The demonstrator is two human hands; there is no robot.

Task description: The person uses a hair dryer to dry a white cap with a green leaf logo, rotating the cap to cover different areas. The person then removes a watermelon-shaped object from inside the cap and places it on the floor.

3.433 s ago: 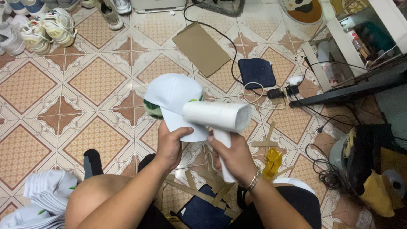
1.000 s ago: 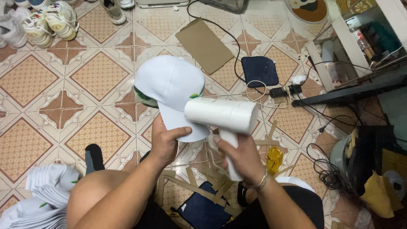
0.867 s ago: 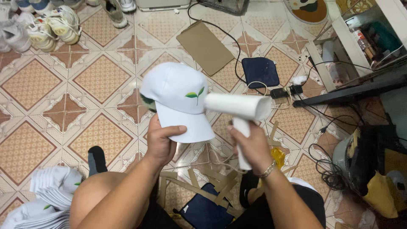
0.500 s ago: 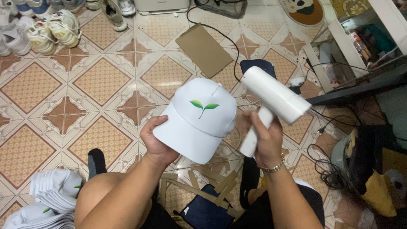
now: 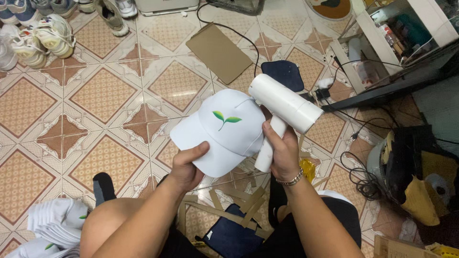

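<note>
A white cap (image 5: 224, 131) with a small green leaf emblem on its front panel is held up over the tiled floor (image 5: 95, 95), between the person's knees and above their lap. Its crown faces the camera and its brim runs down toward the lower left, so the cap's long axis slants from lower left to upper right. The left hand (image 5: 186, 167) pinches the brim, thumb lying on top and the other fingers curled out of sight beneath. The right hand (image 5: 282, 150) is wrapped tight around the handle of a white hair dryer (image 5: 284, 102) — the handle stands nearly upright, while the barrel lies along a slant from upper left to lower right, its upper-left end touching the cap's crown at the right side. A metal bracelet (image 5: 289, 180) sits on the right wrist.

At the lower left a stack of white caps (image 5: 57, 222) lies on the floor beside the person's left knee. Strips of brown tape (image 5: 229, 203) and a dark blue cloth (image 5: 229, 236) lie under the legs. Further out, a flat piece of cardboard (image 5: 219, 52) and a dark blue pad (image 5: 283, 75) rest on the tiles, with black cables (image 5: 356, 138) trailing to the right. Sneakers (image 5: 43, 40) are lined up at the upper left. On the right a white shelf unit (image 5: 382, 43) holds bottles and small items too blurred to tell — and a dark bag (image 5: 416, 172) sits below it.
</note>
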